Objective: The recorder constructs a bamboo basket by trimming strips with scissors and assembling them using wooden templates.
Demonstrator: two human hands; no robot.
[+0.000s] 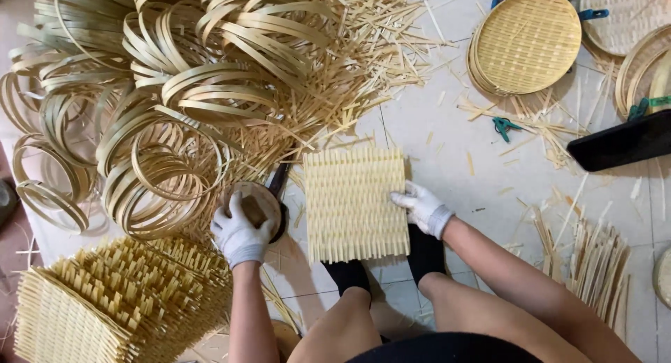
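While right hand (423, 205) presses woven mat (355, 203) (fingers flat, together), left hand (240, 233) fingers clamp round tool (260, 208).

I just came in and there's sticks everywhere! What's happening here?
A person in white gloves sits on the floor. The right hand presses on a square woven mat lying flat on the tiles. The left hand grips a round tool beside it. Bamboo hoops are heaped behind, more mats stacked at the left, round trays at the right.
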